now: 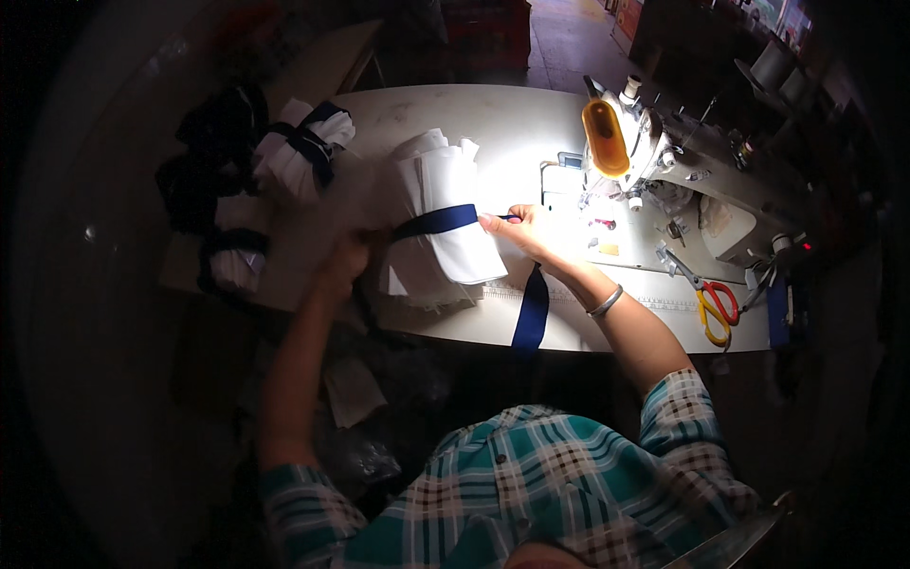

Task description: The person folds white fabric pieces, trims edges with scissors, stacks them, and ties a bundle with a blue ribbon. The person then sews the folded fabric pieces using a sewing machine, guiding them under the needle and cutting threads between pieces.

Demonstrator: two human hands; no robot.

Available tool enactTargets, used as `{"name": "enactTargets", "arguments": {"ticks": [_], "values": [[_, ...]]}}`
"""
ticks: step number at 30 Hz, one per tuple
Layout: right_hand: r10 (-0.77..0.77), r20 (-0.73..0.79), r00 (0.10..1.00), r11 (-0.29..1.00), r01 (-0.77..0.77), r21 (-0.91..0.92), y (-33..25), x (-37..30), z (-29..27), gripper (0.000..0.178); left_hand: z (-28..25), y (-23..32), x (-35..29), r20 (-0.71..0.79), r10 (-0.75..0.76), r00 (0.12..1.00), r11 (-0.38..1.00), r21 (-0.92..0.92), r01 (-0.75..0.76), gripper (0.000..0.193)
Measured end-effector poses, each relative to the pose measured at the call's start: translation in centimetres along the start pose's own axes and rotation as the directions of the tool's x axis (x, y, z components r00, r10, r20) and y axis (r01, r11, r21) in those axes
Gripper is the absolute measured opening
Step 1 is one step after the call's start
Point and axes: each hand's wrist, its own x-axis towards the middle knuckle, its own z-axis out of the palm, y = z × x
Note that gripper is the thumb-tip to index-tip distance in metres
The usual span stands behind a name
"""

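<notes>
A stack of folded white cloth pieces (444,175) lies in the middle of the table, with a navy fabric strip (438,221) running across its top. My right hand (523,230) pinches the strip at the stack's right side, thumb resting near the cloth edge. From that hand, a loose end of the strip (534,308) hangs over the table's front edge. At the stack's left side, in shadow, my left hand (351,258) closes on the strip's other part; its fingers are dim. More dark strip trails below it.
On the right stands a sewing machine (706,156) with an amber oval part (607,139). Scissors (706,296) with red and yellow handles lie nearer the front edge. White bundles bound in navy (284,163) (237,261) and dark cloth (213,133) lie at left.
</notes>
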Motion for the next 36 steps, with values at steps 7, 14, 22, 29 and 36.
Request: {"name": "enactTargets", "arguments": {"ticks": [7, 14, 22, 29, 36], "values": [[-0.033, 0.183, 0.983, 0.979, 0.069, -0.193, -4.8, -1.1, -0.9, 0.074, 2.1, 1.4, 0.7, -0.168, -0.079, 0.983, 0.989, 0.114, 0.099, 0.044], [-0.199, 0.163, 0.966, 0.922, 0.241, -0.303, -5.8, 0.2, -1.7, 0.074, 1.2, 4.1, 1.6, -0.186, 0.225, 0.956, 0.886, 0.447, -0.122, 0.044], [-0.304, 0.152, 0.94, 0.757, 0.335, -0.561, -8.7, 2.1, -0.9, 0.05, 1.1, 9.1, 2.1, -0.083, 0.448, 0.89, 0.498, 0.85, -0.171, 0.065], [0.058, 0.399, 0.915, 0.976, 0.032, -0.215, -15.4, -0.5, -1.2, 0.032, 4.4, 13.2, -1.2, 0.036, 0.353, 0.935, 0.401, 0.897, -0.186, 0.066], [-0.054, 0.526, 0.849, 0.829, -0.255, 0.497, -13.8, -1.3, -0.6, 0.025, 3.9, 16.6, -3.0, 0.251, 0.038, 0.967, 0.575, 0.786, -0.226, 0.03]]}}
